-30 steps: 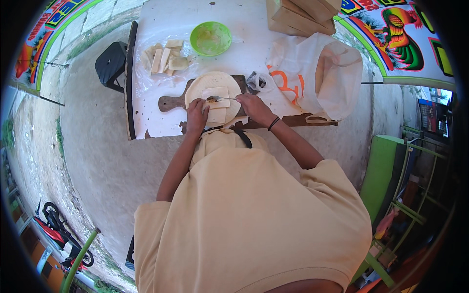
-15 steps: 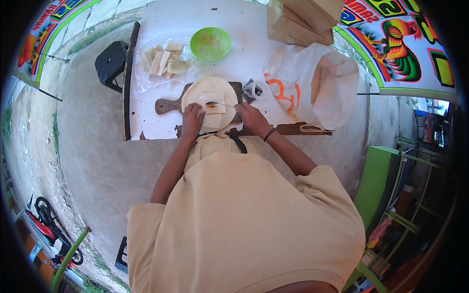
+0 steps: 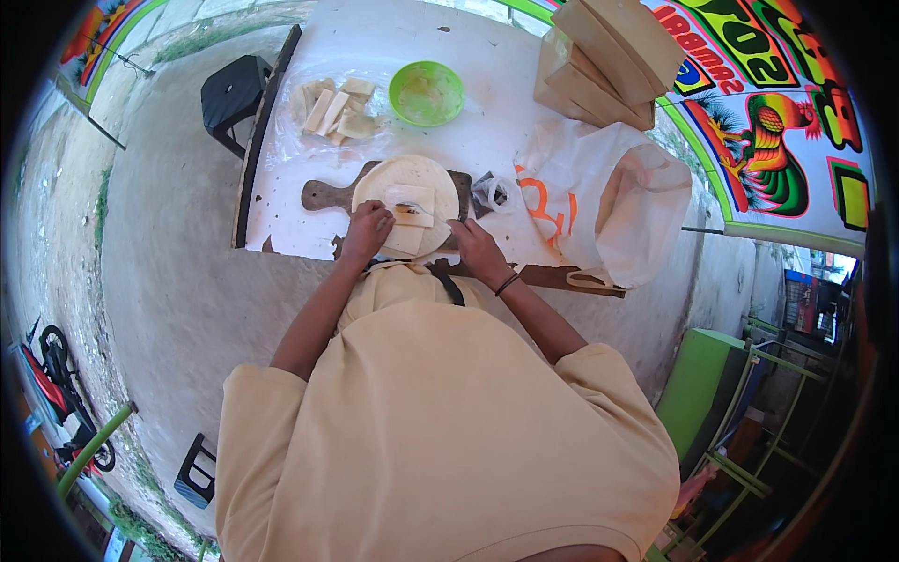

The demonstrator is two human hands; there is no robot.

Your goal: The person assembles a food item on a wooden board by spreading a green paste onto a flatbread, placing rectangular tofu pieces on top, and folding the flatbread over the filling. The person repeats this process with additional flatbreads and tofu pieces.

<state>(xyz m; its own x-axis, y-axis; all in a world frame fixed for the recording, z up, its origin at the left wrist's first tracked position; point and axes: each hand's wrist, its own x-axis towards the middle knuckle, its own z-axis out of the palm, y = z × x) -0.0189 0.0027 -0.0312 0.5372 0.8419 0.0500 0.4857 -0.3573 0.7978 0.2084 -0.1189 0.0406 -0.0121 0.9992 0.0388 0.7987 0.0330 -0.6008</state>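
Observation:
A stack of thin, pale round wrapper sheets [image 3: 440, 183] lies on a wooden chopping board [image 3: 325, 196] at the table's near edge. Rectangular pale pieces [image 3: 403, 242] rest on the top sheet, with a small dark brown patch among them. My left hand [image 3: 371, 227] is closed at the left side of these pieces, its fingertips pinching at their edge; what lies between them is too small to make out. From the right, my right hand [image 3: 478, 248] grips a metal spoon [image 3: 423, 214], whose bowl end is over the brown patch.
Further back are a plastic bag of pale strips [image 3: 330, 110] and a green bowl [image 3: 427, 94]. Right of the board lie a small dark packet [image 3: 490, 193] and a large white bag [image 3: 599, 192]. Brown cardboard boxes [image 3: 595, 75] stand at the far right; a black stool [image 3: 232, 98] is beyond the left edge.
The spoon in my right hand has tipped, with its handle lower toward me. My left hand remains by the pale pieces. The whole view has shifted and turned slightly.

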